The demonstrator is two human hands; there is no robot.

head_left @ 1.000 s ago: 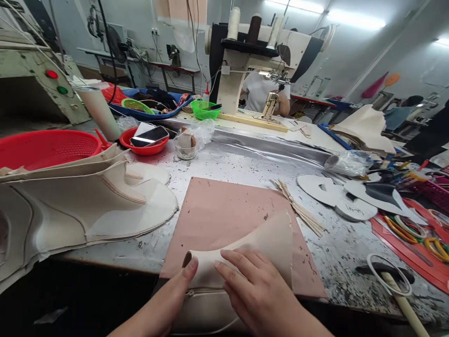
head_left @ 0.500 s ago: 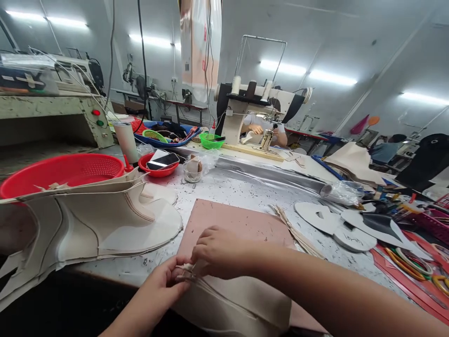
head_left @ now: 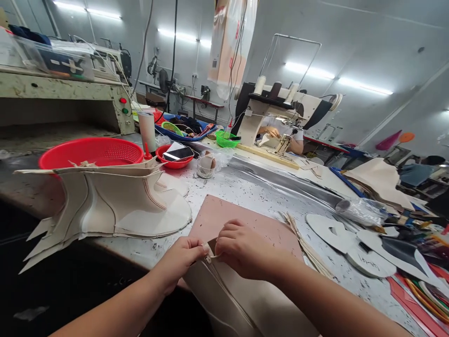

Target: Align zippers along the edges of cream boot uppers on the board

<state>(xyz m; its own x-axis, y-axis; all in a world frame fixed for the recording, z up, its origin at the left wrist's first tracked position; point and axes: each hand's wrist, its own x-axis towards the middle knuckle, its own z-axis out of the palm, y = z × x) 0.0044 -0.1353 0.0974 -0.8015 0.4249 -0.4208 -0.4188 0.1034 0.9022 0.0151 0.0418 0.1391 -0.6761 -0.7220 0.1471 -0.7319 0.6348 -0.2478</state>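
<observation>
A beige sewn piece (head_left: pixel 245 290) with a long seam lies at the near edge, partly over a pink mat (head_left: pixel 224 208). My left hand (head_left: pixel 182 260) pinches the top end of that piece between thumb and forefinger. Just beside it, my right hand (head_left: pixel 240 248) is closed round the same end, its fingers curled over the edge. Thin beige strips (head_left: pixel 308 248) lie to the right of the mat. On the left rests a stack of beige sewn pieces (head_left: pixel 119 201).
Behind the stack is a red basket (head_left: pixel 91 152). A red bowl (head_left: pixel 175 164) holds a phone. A sewing machine (head_left: pixel 277 112) stands beyond a silver roll (head_left: pixel 287 182). White templates (head_left: pixel 351 238) lie to the right. Across the table are a person's hands (head_left: pixel 270 132).
The view has shifted, so the surroundings appear further right. My hands and the end of the beige piece are raised a little, and my left thumb now presses on its edge.
</observation>
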